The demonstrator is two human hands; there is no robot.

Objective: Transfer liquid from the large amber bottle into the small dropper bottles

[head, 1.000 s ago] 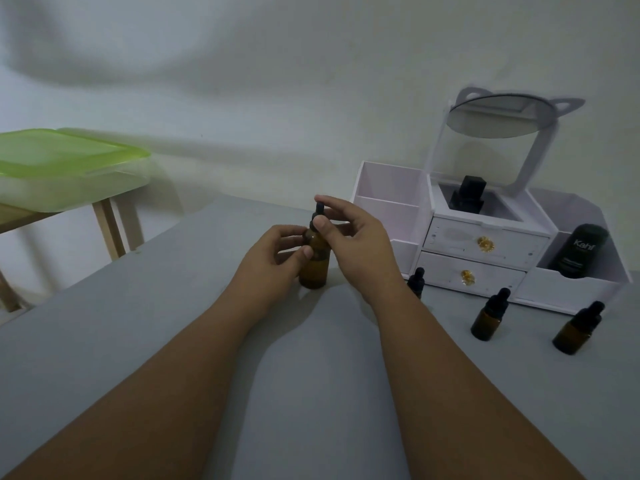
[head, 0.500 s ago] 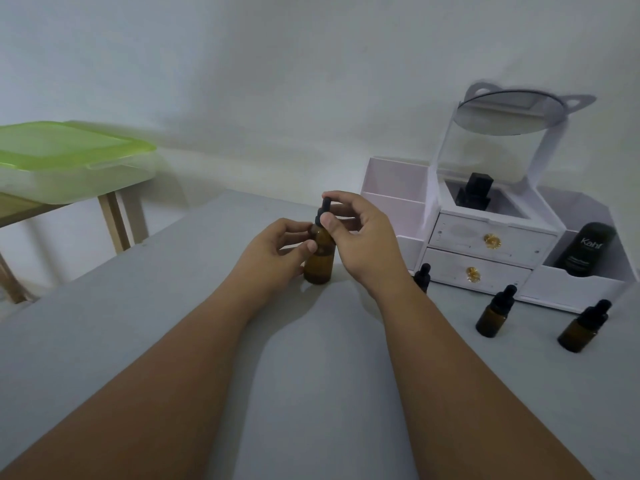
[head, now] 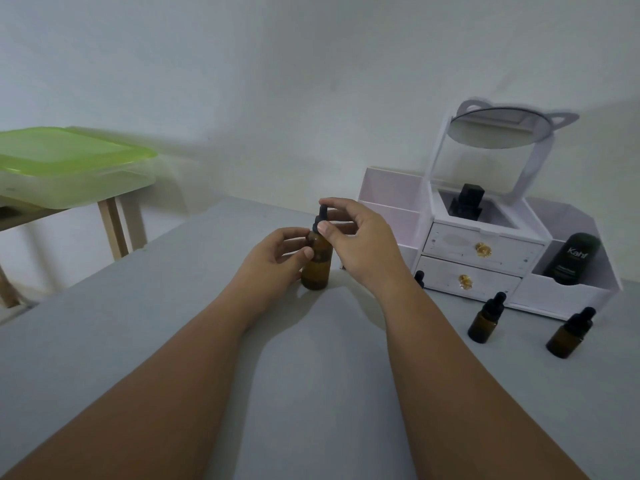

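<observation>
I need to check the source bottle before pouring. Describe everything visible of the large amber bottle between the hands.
The large amber bottle is round, brown and glass-looking, with a black dropper cap, bulb uppermost, seated on its neck. It stands upright on the grey table, left of the white organiser. The left hand holds its body, thumb across the front; the right hand pinches the cap between thumb and fingers. Its liquid level cannot be made out.

Large bottle [head: 316, 268] stands on the tabletop [head: 173, 323] at frame centre, between the left hand [head: 273, 261] and right hand [head: 363, 247]. Drawer organizer [head: 485, 244] sits behind, at right; small dropper bottles [head: 485, 323] stand before it. Lidded container [head: 69, 168] sits far left.
</observation>
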